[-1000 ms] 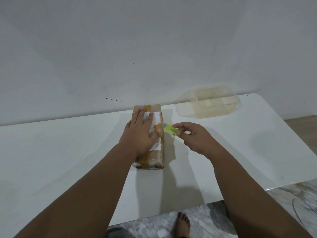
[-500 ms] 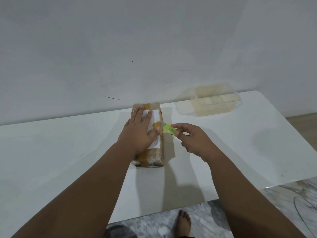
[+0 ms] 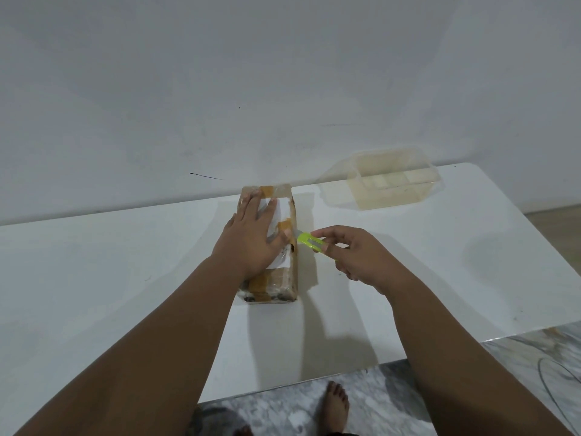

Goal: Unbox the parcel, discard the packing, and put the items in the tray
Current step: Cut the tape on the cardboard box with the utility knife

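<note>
head view: your left hand lies flat, open, on one parcel mid-frame; your right hand pinches one green cutter; one clear tray upper right.

- Showing brown cardboard on the parcel, matt and a little crumpled, under glossy tan tape strips.
- Carrying a white paper label, flat and matt, on top.
- Gleaming bright yellow-green on the cutter, smooth plastic with a ridged slider.
- Looking clear and faintly yellowish on the tray, see-through plastic with a soft sheen.
- Reflecting dimly off the table, a smooth white top with a slight gloss.
- Staying flat and matt on the wall, pale painted plaster with small scuffs.
- Running grey and white in veins across the floor, polished, marble-like.
</note>
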